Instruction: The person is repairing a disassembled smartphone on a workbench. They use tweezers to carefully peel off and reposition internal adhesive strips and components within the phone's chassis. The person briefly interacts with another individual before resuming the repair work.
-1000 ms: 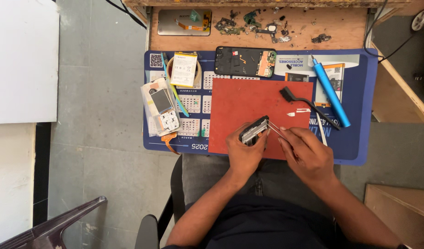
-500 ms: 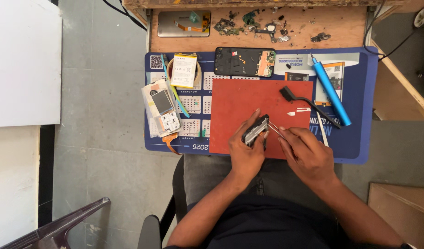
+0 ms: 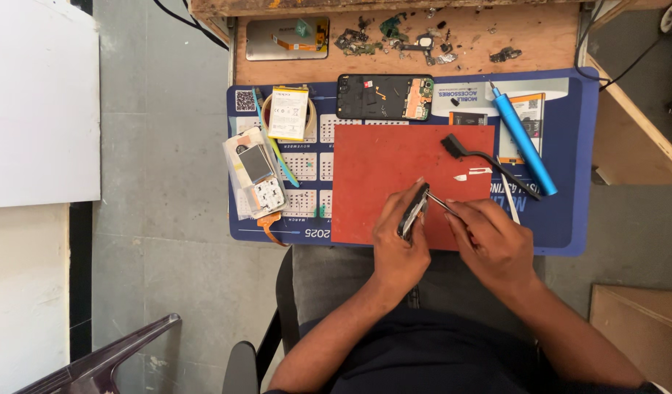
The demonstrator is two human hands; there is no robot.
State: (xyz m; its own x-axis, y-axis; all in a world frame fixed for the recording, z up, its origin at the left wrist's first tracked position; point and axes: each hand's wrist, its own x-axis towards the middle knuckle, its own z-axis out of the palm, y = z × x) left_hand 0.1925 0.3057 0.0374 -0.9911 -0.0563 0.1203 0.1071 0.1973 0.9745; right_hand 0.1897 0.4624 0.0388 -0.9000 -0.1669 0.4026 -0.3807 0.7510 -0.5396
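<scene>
L hand (image 3: 398, 244): palm down over near edge of red mat (image 3: 394, 157), forearm comes up from bottom-centre, wrist bent slightly inward. Fingers curled tight round small phone part (image 3: 413, 211), thumb on one long edge, other fingers on the opposite edge.
Phone part: dark w/ silver edge, held tilted on its edge, just above mat, between L fingertips; top end pokes past the fingers.
R hand (image 3: 489, 241): just beside L hand, back of hand up, forearm runs in from lower right. Fingers pinched narrow on thin metal tool (image 3: 439, 202).
Tool: tweezers or a probe, can't tell which; tip meets phone part just past L thumb.
Mat: red, lies on blue work pad (image 3: 569, 219), under both hands.
Beyond R fingers: black brush (image 3: 482, 157) on mat's far right, blue screwdriver (image 3: 522, 142) on pad, well apart from hand.
Beyond L fingers: opened phone (image 3: 385, 97), back off, at far edge of mat.
Left of L fingers: battery (image 3: 289, 113) on tape roll, stack of parts in clear bags (image 3: 255, 175), both well apart.
Far side: wooden bench (image 3: 540, 36) w/ loose scrap bits.
</scene>
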